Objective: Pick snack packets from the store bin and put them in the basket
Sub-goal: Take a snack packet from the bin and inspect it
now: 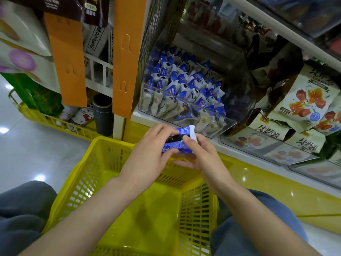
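While over basket, hands round pkt

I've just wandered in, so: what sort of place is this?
Most likely a snack shop: a clear bin full of blue-and-white snack packets, bagged snacks on the shelf, and a yellow shopping basket.

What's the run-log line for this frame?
left hand: grips blue packet | right hand: same packet | yellow basket: under hands, no packets visible | bin: stocked
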Demonstrator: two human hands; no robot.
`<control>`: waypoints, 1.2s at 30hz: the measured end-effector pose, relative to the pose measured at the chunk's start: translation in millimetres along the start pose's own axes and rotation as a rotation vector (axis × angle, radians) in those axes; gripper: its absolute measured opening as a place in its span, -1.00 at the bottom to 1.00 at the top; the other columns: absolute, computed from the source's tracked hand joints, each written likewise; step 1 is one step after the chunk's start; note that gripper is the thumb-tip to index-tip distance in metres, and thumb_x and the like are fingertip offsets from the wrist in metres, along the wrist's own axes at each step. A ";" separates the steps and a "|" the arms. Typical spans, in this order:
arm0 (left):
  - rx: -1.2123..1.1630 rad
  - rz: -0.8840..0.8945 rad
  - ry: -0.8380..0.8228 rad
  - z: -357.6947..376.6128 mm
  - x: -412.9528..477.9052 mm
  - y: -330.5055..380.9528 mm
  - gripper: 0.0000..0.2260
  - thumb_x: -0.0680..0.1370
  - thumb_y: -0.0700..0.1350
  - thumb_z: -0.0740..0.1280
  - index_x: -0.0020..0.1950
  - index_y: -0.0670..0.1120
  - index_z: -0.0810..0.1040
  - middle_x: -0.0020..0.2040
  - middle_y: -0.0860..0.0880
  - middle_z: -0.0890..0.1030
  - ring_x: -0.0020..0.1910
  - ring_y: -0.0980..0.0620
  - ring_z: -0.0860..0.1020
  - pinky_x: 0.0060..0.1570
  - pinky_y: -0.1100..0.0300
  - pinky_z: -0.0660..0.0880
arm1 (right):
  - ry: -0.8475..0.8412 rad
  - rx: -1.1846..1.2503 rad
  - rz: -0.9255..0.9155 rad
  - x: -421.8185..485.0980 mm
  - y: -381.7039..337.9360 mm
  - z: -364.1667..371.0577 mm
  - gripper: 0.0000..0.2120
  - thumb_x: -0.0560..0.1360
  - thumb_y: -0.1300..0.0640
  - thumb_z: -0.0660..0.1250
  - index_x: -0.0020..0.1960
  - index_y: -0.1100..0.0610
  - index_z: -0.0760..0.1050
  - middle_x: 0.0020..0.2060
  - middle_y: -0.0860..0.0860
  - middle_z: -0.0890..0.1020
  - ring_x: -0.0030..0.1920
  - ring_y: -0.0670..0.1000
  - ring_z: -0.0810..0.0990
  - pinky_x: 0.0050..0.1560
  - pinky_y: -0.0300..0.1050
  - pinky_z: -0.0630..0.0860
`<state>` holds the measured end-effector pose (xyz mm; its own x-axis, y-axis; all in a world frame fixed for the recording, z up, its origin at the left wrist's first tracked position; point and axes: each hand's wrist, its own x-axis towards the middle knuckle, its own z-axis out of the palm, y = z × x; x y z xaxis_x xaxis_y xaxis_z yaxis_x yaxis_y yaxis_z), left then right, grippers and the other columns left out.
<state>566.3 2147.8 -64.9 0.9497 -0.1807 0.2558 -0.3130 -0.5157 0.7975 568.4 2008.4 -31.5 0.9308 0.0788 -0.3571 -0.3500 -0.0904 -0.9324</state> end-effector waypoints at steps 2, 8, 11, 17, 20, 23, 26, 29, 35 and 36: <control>-0.032 0.025 -0.054 -0.7 0.8 -1.0 -0.75 0.49 -0.15 0.36 0.15 -0.02 0.48 0.09 0.12 0.45 0.11 0.15 0.43 0.08 0.26 0.37 | -0.007 -0.079 0.035 0.1 -1.0 -6.7 -0.76 0.56 0.06 0.23 0.14 0.15 0.49 -0.05 0.07 0.68 -0.10 0.04 0.68 -0.11 -0.09 0.64; -0.055 -0.002 -0.020 4.9 2.2 -0.7 -0.78 0.51 -0.06 0.33 0.13 -0.02 0.47 0.08 0.08 0.45 0.10 0.16 0.38 0.07 0.34 0.29 | 0.075 -0.046 0.010 -0.6 1.0 -15.7 -0.80 0.55 0.17 0.23 0.12 0.21 0.50 -0.09 0.10 0.66 -0.18 -0.06 0.65 -0.22 -0.22 0.62; -0.015 -0.086 0.100 10.6 -0.3 -2.2 -0.67 0.47 -0.06 0.38 0.20 -0.02 0.42 0.07 0.07 0.33 0.12 0.13 0.33 0.10 0.34 0.25 | 0.143 0.039 -0.005 -1.3 1.9 -13.7 -0.78 0.54 0.21 0.24 0.16 0.26 0.42 -0.03 0.16 0.66 -0.09 0.07 0.64 0.01 0.02 0.57; -0.359 -0.318 0.083 11.3 6.6 -4.0 -0.75 0.48 -0.23 0.37 0.11 -0.02 0.45 0.11 -0.04 0.54 0.04 0.01 0.53 0.00 0.16 0.50 | 0.089 -0.073 -0.018 -4.2 6.9 -6.3 -0.73 0.52 0.24 0.27 0.21 0.23 0.40 0.01 0.18 0.65 0.00 0.10 0.63 0.13 -0.03 0.51; -0.430 -0.326 0.046 7.8 7.9 -2.5 -0.67 0.46 -0.35 0.31 0.07 0.06 0.49 0.13 -0.04 0.53 0.10 0.01 0.54 0.00 0.15 0.52 | -0.002 -0.186 -0.008 -4.1 8.6 -6.9 -0.76 0.52 0.24 0.28 0.18 0.17 0.47 -0.01 0.12 0.66 -0.04 0.03 0.64 0.02 -0.13 0.54; -0.473 -0.315 0.011 6.0 8.0 2.0 -0.58 0.44 -0.40 0.24 0.01 0.13 0.50 0.11 -0.05 0.53 0.08 0.03 0.54 0.06 0.10 0.52 | -0.012 -0.227 -0.010 -4.0 8.6 -7.9 -0.83 0.54 0.18 0.25 0.11 0.13 0.53 -0.11 0.04 0.66 -0.15 -0.07 0.60 -0.07 -0.20 0.50; -0.479 -0.303 -0.017 4.9 6.8 4.4 -0.58 0.43 -0.41 0.22 0.03 0.12 0.52 0.09 -0.04 0.52 0.05 0.02 0.55 0.05 0.14 0.52 | -0.010 -0.240 0.003 -2.9 9.1 -9.9 -0.84 0.56 0.20 0.21 0.07 0.13 0.54 -0.15 0.04 0.66 -0.17 -0.06 0.59 -0.10 -0.19 0.49; -0.459 -0.289 -0.038 4.3 5.9 4.9 -0.61 0.44 -0.39 0.24 0.07 0.07 0.53 0.07 -0.05 0.50 0.04 -0.01 0.54 0.05 0.07 0.52 | -0.053 -0.246 0.013 -3.7 8.7 -10.8 -0.81 0.56 0.24 0.18 0.11 0.17 0.52 -0.18 0.02 0.65 -0.26 -0.15 0.61 -0.23 -0.33 0.51; -0.431 -0.273 -0.043 5.9 6.5 1.7 -0.70 0.45 -0.34 0.31 0.05 0.02 0.54 0.05 -0.03 0.53 0.03 0.03 0.53 -0.04 0.19 0.51 | -0.076 -0.260 -0.002 -4.5 6.2 -15.1 -0.81 0.57 0.21 0.20 0.15 0.18 0.48 -0.20 0.06 0.66 -0.30 -0.12 0.60 -0.32 -0.34 0.49; -0.412 -0.261 -0.043 5.9 6.8 0.9 -0.72 0.46 -0.32 0.33 0.05 0.01 0.53 0.05 -0.02 0.54 0.03 0.04 0.53 -0.04 0.22 0.49 | -0.068 -0.246 -0.004 -4.6 6.1 -15.8 -0.82 0.56 0.20 0.20 0.15 0.15 0.47 -0.24 0.04 0.66 -0.33 -0.14 0.60 -0.35 -0.35 0.49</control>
<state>572.3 2141.2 -65.6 0.9917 -0.1284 0.0030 -0.0257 -0.1758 0.9841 563.7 1991.7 -34.7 0.9199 0.1456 -0.3641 -0.3024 -0.3278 -0.8951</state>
